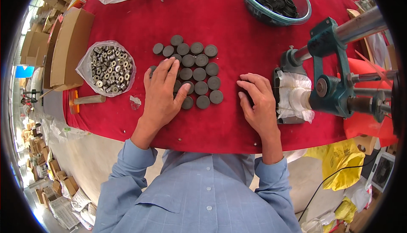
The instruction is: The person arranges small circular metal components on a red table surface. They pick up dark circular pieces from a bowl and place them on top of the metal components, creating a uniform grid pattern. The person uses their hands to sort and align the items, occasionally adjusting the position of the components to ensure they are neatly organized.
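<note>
Black round discs point(199, 74) lie flat in loose rows on the red cloth, left of centre. Over the left edge of this group rests my left hand point(163, 91), its fingers spread, touching several discs and hiding some of them. My right hand point(259, 103) is beside the base of a green metal press point(328, 63). Its fingers curl down toward the cloth, and a dark patch shows between forefinger and thumb; what it is stays mostly hidden. White wrapping point(292, 88) covers part of the press base.
A plastic bag of small metal bearings point(111, 68) stands at the left, near a wooden-handled hammer point(89, 99) and a cardboard box point(71, 48). At the far right of the table, a clear bowl point(303, 14) holds black parts. Yellow bags point(343, 165) hang below the right edge.
</note>
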A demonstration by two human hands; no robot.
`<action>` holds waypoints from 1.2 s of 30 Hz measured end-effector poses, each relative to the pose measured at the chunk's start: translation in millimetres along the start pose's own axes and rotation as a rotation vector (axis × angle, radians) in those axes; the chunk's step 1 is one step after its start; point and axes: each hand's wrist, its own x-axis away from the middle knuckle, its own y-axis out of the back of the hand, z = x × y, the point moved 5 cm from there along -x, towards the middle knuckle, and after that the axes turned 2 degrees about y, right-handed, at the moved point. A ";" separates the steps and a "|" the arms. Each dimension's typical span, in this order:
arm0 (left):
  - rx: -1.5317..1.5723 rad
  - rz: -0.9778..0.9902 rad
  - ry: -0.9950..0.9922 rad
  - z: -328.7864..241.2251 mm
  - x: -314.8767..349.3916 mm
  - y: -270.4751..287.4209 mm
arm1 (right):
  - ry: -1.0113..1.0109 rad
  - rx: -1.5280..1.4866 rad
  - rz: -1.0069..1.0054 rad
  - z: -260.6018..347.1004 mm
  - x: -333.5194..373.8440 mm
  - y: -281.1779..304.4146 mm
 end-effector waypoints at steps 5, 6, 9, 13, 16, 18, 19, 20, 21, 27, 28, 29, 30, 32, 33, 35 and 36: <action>0.041 -0.056 0.048 31.7 -4.3 12.4 | -0.023 0.004 0.010 0.3 1.0 1.7; 0.038 -0.073 0.049 36.9 -7.2 12.9 | -0.022 0.007 0.012 0.2 0.2 1.9; 0.029 -0.089 0.056 46.9 -18.3 13.7 | -0.029 0.006 0.014 -0.1 -1.1 2.8; -0.010 -0.050 0.062 47.2 -23.0 5.2 | -0.042 0.005 0.037 -0.3 -3.6 3.7; -0.017 -0.065 0.112 51.6 -17.9 5.3 | -0.034 0.010 0.068 1.2 -6.6 0.4; -0.013 -0.047 0.121 48.3 -20.5 1.7 | -0.053 0.035 0.079 4.2 -4.8 2.9; 0.023 -0.049 0.104 46.2 -20.7 0.5 | -0.058 0.044 0.089 4.0 -3.2 1.7; 0.048 -0.053 0.091 45.5 -20.6 -1.1 | -0.056 0.043 0.100 2.8 -0.9 -0.1; 0.065 -0.054 0.083 46.1 -19.9 -2.8 | -0.045 0.042 0.109 0.7 2.6 -0.8; 0.049 -0.021 0.102 44.6 -14.9 -21.5 | -0.065 0.090 0.122 -9.5 10.4 -1.9; 0.041 -0.020 0.107 45.0 -14.3 -21.1 | -0.026 0.084 0.115 -7.3 7.5 -1.2; 0.033 -0.016 0.109 46.4 -13.9 -21.4 | 0.011 0.077 0.106 -4.4 4.4 -1.0; 0.029 -0.015 0.109 45.9 -15.0 -24.0 | 0.047 0.077 0.096 -2.4 2.0 0.9; 0.015 -0.017 0.092 44.2 -16.9 -24.8 | 0.062 0.094 0.089 -1.0 -0.1 3.4; 0.005 -0.012 0.079 42.4 -15.0 -26.4 | 0.064 0.091 0.089 -1.9 1.1 3.5; 0.005 -0.028 0.025 38.8 -12.6 -33.9 | 0.066 0.082 0.089 -2.2 -0.3 3.1; 0.018 -0.027 0.015 36.7 -13.2 -34.5 | 0.064 0.083 0.090 -2.4 -0.2 3.4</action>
